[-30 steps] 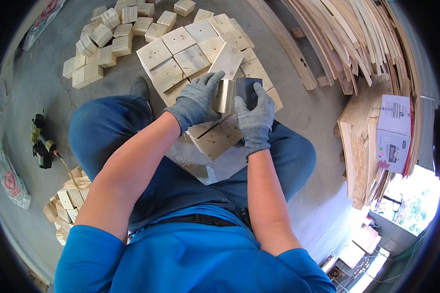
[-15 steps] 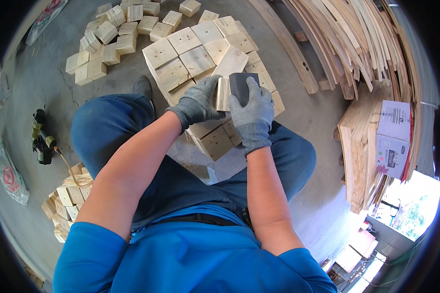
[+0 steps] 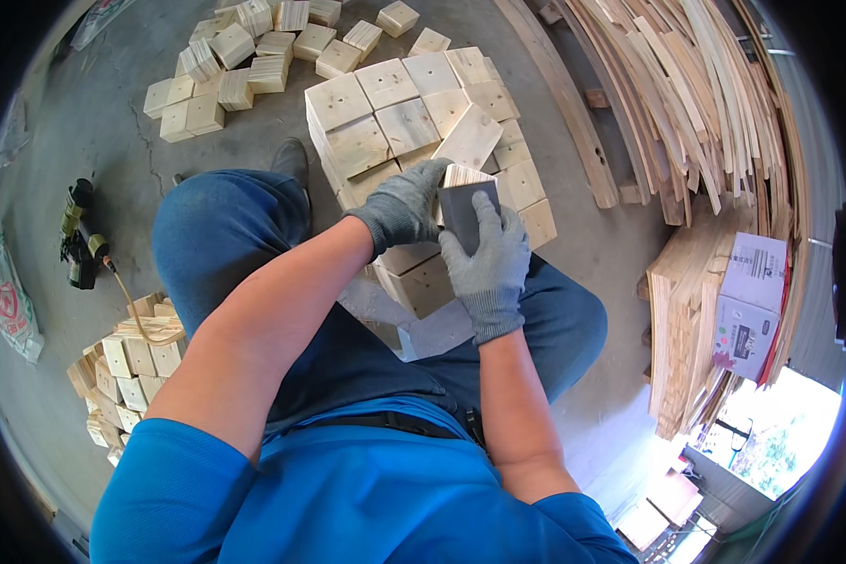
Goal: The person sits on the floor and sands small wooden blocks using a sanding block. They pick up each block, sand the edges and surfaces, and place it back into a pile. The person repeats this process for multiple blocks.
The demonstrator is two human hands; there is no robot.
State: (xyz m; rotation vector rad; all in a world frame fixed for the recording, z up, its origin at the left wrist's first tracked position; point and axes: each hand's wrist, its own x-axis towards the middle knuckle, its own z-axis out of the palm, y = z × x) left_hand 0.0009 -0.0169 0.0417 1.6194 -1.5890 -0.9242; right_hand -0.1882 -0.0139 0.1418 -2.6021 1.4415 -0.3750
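A gray-gloved left hand of mine (image 3: 404, 207) grips a plywood-edged wooden block (image 3: 467, 175) from its left side. Against that block's near face lies a dark grey sanding block (image 3: 461, 214). My right hand (image 3: 492, 256), also in a grey glove, is closed round the sanding block, its fingers over the top. Both hands are above the near part of a stack of pale wooden blocks (image 3: 407, 125) between my knees. One loose block (image 3: 470, 137) rests askew on the stack, just beyond my hands. My fingers partly hide the held block.
Loose wooden blocks (image 3: 233, 45) lie on the floor at far left, with another pile (image 3: 127, 371) by my left knee. A dark power tool (image 3: 80, 235) with a hose stands left. Long timber strips (image 3: 663, 94) and a cardboard box (image 3: 752, 305) are on the right.
The sanding block has shifted from the held block's right side to its near face. My right hand has come nearer to me, and the held block looks turned. The whole view has shifted slightly.
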